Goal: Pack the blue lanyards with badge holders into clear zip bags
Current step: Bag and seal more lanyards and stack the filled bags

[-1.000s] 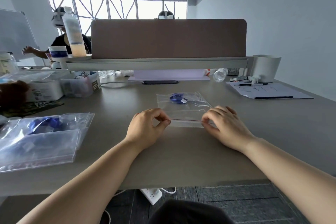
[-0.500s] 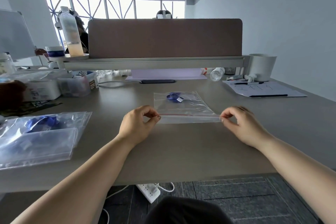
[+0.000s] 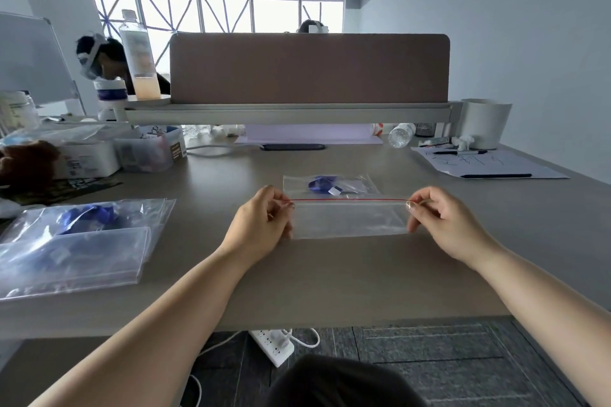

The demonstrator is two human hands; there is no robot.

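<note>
Both hands hold one clear zip bag [image 3: 350,220] by its red zip line, which is stretched straight between them. The left hand [image 3: 261,225] pinches the left end and the right hand [image 3: 443,220] pinches the right end. The blue lanyard [image 3: 322,182] sits inside the bag's far part, over the table [image 3: 330,281]. More filled bags [image 3: 76,241] lie far to the left.

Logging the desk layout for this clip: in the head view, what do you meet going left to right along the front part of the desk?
From the left: pile of packed bags → left hand → clear zip bag, pinched at both ends of its red seal → right hand.
</note>
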